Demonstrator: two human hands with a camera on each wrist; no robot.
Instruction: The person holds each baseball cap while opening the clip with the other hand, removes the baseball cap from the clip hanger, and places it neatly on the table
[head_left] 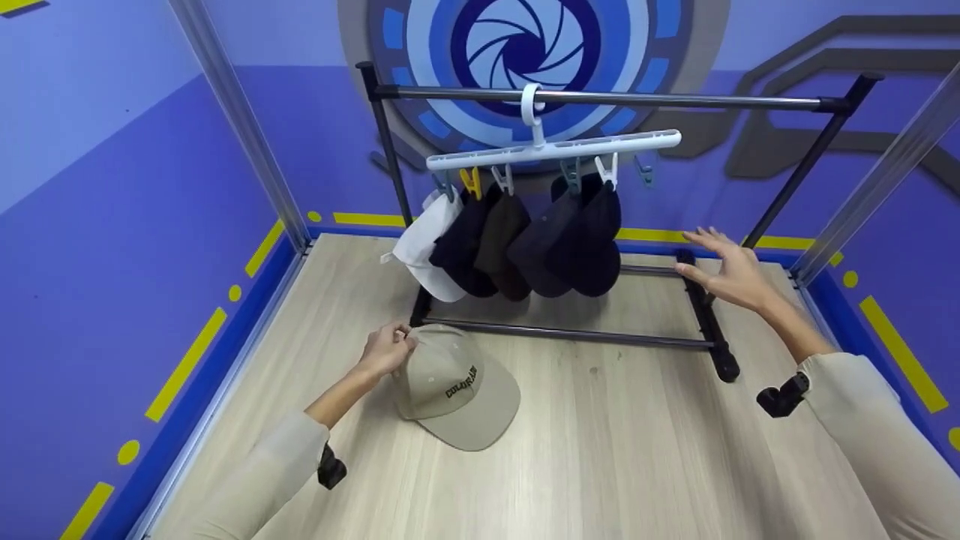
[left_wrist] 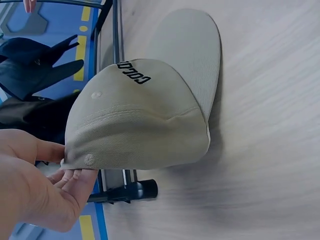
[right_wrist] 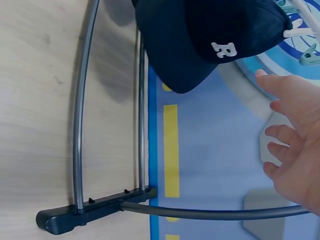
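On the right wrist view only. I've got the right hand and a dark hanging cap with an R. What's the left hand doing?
Observer: The left hand pinches a beige cap by its edge, on the side away from the brim.

Operator: Any marking on that one?

Observer: Yes, dark lettering across the front; the left wrist view shows it starting "COLO".

Operator: And the hanging row, what's at the end I can't see?

Observer: A white cap, clipped at the end of the hanger farther from the right hand.
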